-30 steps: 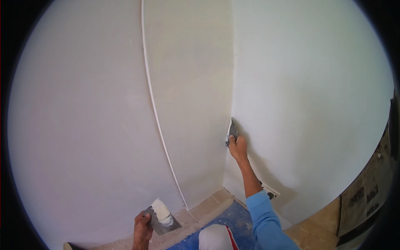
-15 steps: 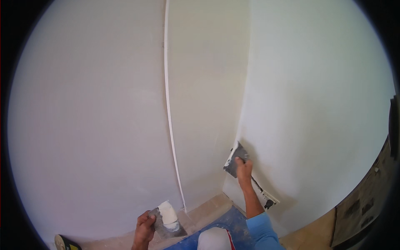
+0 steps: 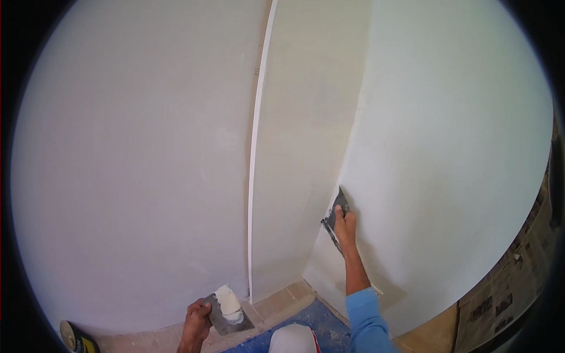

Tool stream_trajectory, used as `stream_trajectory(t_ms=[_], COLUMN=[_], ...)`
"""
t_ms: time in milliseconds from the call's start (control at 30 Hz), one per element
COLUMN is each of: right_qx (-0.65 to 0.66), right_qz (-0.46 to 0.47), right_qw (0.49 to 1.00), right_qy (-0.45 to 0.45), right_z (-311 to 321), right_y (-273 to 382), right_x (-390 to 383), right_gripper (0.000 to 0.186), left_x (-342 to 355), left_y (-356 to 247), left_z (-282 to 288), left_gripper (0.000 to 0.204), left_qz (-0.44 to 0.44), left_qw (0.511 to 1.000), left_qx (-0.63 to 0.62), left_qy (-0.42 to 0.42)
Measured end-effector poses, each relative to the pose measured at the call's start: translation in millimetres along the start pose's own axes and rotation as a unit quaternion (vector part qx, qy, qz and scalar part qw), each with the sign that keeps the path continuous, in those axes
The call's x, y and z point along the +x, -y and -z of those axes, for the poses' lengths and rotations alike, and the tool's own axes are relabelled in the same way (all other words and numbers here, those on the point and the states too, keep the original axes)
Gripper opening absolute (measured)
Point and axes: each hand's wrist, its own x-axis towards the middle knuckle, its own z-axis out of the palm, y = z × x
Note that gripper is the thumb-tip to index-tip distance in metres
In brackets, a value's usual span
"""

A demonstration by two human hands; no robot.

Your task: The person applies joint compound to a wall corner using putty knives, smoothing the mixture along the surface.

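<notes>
1. Right hand (image 3: pixel 346 225) grips a putty knife (image 3: pixel 336 217), blade pressed into the wall corner (image 3: pixel 353 147), centre-right of frame.
2. Left hand (image 3: pixel 197 320) at bottom holds a hawk (image 3: pixel 228 317) with a white blob of filler (image 3: pixel 228 301).
3. Walls (image 3: pixel 147 165) look mostly skimmed; I'd guess only the low corner is left.
4. White trim strip (image 3: pixel 256 147) runs top to bottom, centre.

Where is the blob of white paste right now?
In the head view, low and left of centre: the white paste sits on a flat metal plate held by the left hand, near the wall's foot.
</notes>
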Motion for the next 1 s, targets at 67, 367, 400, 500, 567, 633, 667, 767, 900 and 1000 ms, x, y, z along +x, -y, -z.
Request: stream_trajectory(t_ms=[67, 367, 400, 500, 567, 633, 667, 767, 900, 1000], right_qx=[-0.040, -0.023, 0.043, 0.233, 0.247, 0.173, 0.142, 0.163, 0.121, -0.060], right_qz=[0.012, 0.019, 0.013, -0.046, -0.059, 0.017, 0.057, 0.230, 0.176, 0.242], right_qw=[0.999, 0.999, 0.999, 0.971, 0.966, 0.965, 0.955, 0.885, 0.848, 0.802], right_qy=[-0.014, 0.039, 0.020, -0.025, 0.055, 0.197, 0.253, 0.371, 0.485, 0.543], right_z=[-5, -48, -47, -26, -12, -6, -8, -25, -26, -36], right_y=[3, -20, -11, -11, 3, 56, 72, 92, 107, 83], right_x=[14, -26, -39, -78, -118, -167, -187, -226, -236, -236], right_gripper=[0.034, 0.024, 0.022, 0.022, 0.023, 0.025, 0.028, 0.045, 0.051, 0.054], left_x=[0, -4, -11, -19, -14, -15, -16, -32, -42, -46], left_y=[1, 4, 2, -1, 0, 3, 3, -12, -20, -27], left_z=[1, 10, 11, -12, -17, -19, -24, -35, -46, -46], left_gripper=[0.019, 0.026, 0.030, 0.047, 0.049, 0.048, 0.047, 0.040, 0.035, 0.034], left_qz=[0.000, -0.015, -0.020, -0.001, 0.022, 0.047, 0.047, 0.055, -0.003, -0.020], left_qw=[1.000, 1.000, 0.999, 0.990, 0.981, 0.975, 0.973, 0.981, 0.989, 0.991], left_qx=[0.002, -0.003, -0.028, -0.111, -0.159, -0.195, -0.203, -0.166, -0.147, -0.127], left_qy=[-0.003, 0.022, 0.032, 0.089, 0.110, 0.098, 0.097, 0.082, 0.030, 0.020])
